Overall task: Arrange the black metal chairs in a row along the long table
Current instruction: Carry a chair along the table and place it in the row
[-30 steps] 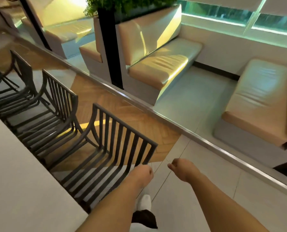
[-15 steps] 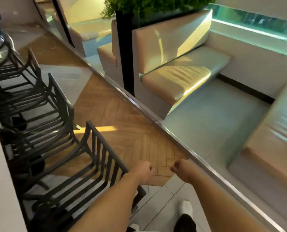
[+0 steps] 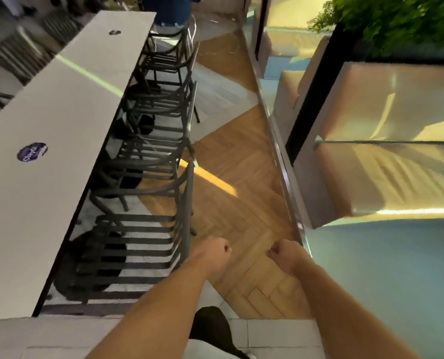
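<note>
A row of black metal chairs is running along the right edge of the long table (image 3: 47, 141), its long axis going from about six o'clock up toward twelve. The nearest chair (image 3: 138, 244) is sitting at ten o'clock from the left hand (image 3: 212, 255), seat tucked toward the table, back facing the aisle. That hand is curled into a loose fist just beside the backrest, holding nothing. The right hand (image 3: 284, 256), also curled and empty, is hanging farther off at three o'clock.
</note>
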`<state>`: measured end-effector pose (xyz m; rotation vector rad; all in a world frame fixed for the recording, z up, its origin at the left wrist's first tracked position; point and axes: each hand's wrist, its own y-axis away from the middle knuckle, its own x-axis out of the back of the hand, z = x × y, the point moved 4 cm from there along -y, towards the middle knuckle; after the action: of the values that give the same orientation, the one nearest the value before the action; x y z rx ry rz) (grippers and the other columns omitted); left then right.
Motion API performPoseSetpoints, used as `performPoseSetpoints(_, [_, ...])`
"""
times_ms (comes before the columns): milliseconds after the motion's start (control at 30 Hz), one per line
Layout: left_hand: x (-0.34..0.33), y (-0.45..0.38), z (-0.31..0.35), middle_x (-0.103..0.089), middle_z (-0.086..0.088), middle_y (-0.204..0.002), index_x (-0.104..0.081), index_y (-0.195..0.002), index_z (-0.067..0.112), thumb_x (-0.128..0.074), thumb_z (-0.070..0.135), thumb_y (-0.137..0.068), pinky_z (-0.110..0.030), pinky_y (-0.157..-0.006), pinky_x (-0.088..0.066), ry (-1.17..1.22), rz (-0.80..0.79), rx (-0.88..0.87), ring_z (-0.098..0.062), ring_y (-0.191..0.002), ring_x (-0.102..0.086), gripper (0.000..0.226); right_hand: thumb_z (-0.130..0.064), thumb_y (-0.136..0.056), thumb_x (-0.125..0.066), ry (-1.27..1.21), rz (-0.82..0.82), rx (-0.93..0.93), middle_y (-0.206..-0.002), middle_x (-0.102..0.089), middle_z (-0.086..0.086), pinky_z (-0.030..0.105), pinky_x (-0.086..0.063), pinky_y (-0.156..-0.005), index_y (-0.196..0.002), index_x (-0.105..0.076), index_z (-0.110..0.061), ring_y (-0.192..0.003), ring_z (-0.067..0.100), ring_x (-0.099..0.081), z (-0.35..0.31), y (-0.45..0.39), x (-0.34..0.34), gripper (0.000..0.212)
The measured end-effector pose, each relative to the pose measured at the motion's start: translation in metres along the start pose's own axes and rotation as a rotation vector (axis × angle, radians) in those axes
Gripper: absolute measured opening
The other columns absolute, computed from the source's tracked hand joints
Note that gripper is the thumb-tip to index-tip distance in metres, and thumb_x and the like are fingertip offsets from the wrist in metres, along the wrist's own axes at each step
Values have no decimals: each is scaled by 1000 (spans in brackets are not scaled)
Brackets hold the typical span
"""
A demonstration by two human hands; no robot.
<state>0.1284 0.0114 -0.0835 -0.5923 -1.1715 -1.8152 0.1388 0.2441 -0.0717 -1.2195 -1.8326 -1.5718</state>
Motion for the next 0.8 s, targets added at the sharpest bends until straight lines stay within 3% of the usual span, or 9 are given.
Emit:
performPoseSetpoints(100, [13, -11, -15, -68, 3, -85, -72, -95, 24, -47, 37, -102, -37, -75, -59, 80, 55, 104, -14, -77, -64, 28, -48, -100, -55, 30, -47, 92, -106, -73, 2, 36, -54, -89, -110, -73, -20, -102, 25, -67, -25, -31, 14, 36])
performPoseSetpoints(233, [46, -27, -38, -66, 6, -81, -72, -97, 27, -48, 42, -101, -41, -79, -60, 180, 169, 204, -16, -76, -64, 28, -42, -96, -58, 68, -100, 195, -103, -75, 5, 36, -56, -86, -104, -76, -18, -95, 23, -68, -70, -75, 31, 31])
performPoseSetpoints(333, [74, -39, -64, -69, 3, -90, -70, -103, 29, -47, 46, -101, -41, -80, -60, 281, 246, 279, -19, -81, -66, 29, -38, -91, -57, 131, -118, 241, -102, -76, 7, 36, -56, -84, -100, -78, -17, -97, 27, -70, -108, -104, 47, 30])
performPoseSetpoints(467, [99, -46, -101, -69, 2, -84, -68, -99, 29, -43, 46, -103, -33, -64, -57, 378, 266, 377, -16, -75, -67, 30, -37, -92, -55, 198, -119, 325, -89, -74, 5, 33, -55, -77, -82, -75, -17, -90, 26, -70, -161, -139, 65, 30])
performPoseSetpoints(600, [107, -48, -129, -70, -4, -102, -68, -109, 24, -41, 42, -104, -37, -80, -57, 393, 263, 476, -23, -91, -67, 33, -45, -99, -58, 238, -128, 422, -103, -77, 1, 34, -56, -89, -103, -77, -23, -99, 23, -70, -212, -161, 72, 30])
performPoseSetpoints(800, [101, -41, -153, -71, -4, -106, -67, -118, 23, -42, 38, -105, -33, -75, -54, 472, 299, 577, -22, -89, -67, 32, -48, -100, -57, 346, -194, 588, -98, -75, -4, 34, -53, -89, -99, -73, -27, -92, 17, -66, -272, -184, 64, 26])
